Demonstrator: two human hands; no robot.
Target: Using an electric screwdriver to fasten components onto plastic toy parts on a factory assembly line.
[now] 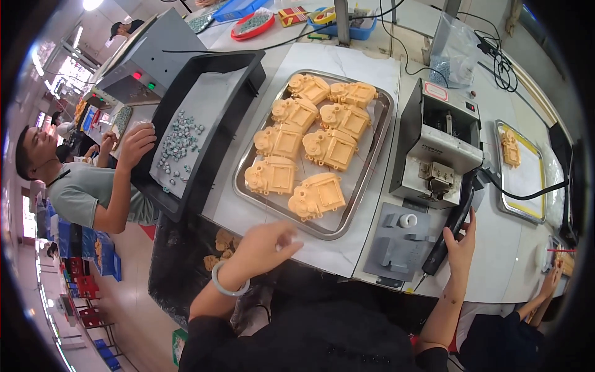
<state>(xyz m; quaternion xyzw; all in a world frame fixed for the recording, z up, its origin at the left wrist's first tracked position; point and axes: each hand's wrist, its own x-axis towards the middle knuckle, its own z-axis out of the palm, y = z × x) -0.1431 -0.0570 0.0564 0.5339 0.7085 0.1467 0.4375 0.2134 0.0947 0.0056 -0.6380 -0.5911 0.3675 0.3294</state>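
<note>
Head view: at lower right, a black screwdriver (454, 218) is gripped, tip down-left, by the right hand (460, 249); mid-frame, 8 tan housings (331, 149) are found above the nearer left hand (263, 249) (half-curled; contents cannot be told).

My right hand (460, 245) is holding a black power screwdriver (447, 237), and its thin tip is pointing down, beside a grey fixture (396, 251). My left hand (263, 249), thumb and fingers standing apart, is hovering near the lower edge of a metal tray (328, 235). In this tray, eight orange-yellow plastic parts (317, 196) are lying. On my left, a co-worker (83, 192) is sitting by a black bin (209, 146).
</note>
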